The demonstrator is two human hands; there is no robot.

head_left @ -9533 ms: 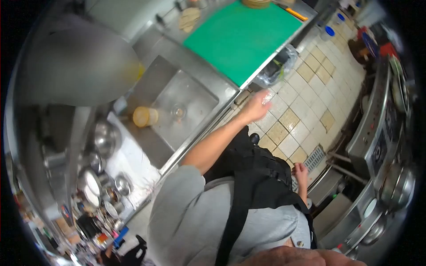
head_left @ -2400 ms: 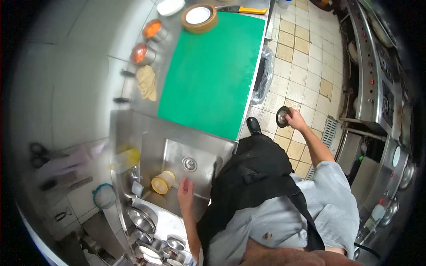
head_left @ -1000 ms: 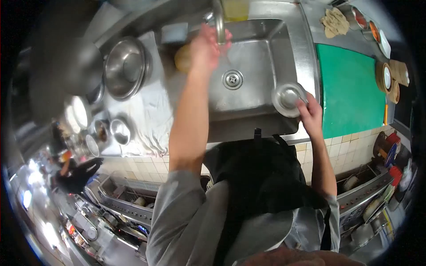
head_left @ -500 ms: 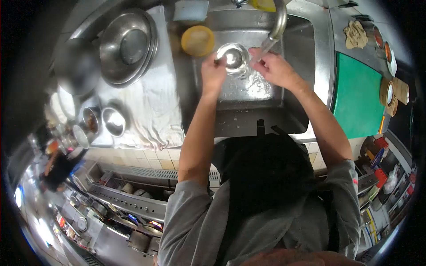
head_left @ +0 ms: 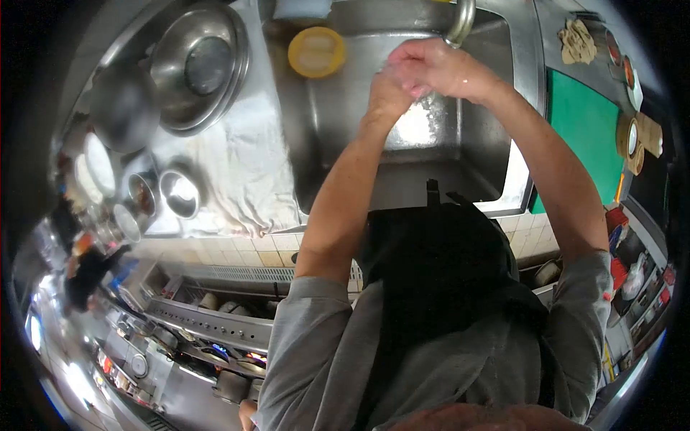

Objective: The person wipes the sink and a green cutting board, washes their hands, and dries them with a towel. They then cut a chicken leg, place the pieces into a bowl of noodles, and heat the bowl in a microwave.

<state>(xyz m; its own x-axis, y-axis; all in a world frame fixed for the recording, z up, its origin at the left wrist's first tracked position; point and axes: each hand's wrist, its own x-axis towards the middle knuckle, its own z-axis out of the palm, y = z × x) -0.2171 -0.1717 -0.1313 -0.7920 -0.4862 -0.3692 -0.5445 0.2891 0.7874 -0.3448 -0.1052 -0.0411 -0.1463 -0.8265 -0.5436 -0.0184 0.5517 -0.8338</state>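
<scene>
Above the steel sink [head_left: 413, 185], my left hand [head_left: 392, 92] and my right hand [head_left: 438, 68] are pressed together beside the curved faucet [head_left: 462, 25]. The fingers of my right hand are bent over those of my left, which are blurred and mostly covered. Whatever lies between the palms is hidden. Wet, bright glare shows on the sink floor just below them. To the left of the hands sits a yellow round dish [head_left: 294, 54] with pale pieces in it. No metal bowl can be seen at my hands.
Large steel bowls [head_left: 169, 79] and a small steel bowl [head_left: 180, 192] stand on a white cloth [head_left: 251, 179] at the left. On the right are a green board [head_left: 583, 136] and a crumpled cloth [head_left: 577, 42]. Another person [head_left: 88, 273] is at far left.
The shiny round bowl between my hands has gone from sight. My hands, apart before, have come together; the left moved right and up, the right moved up.
</scene>
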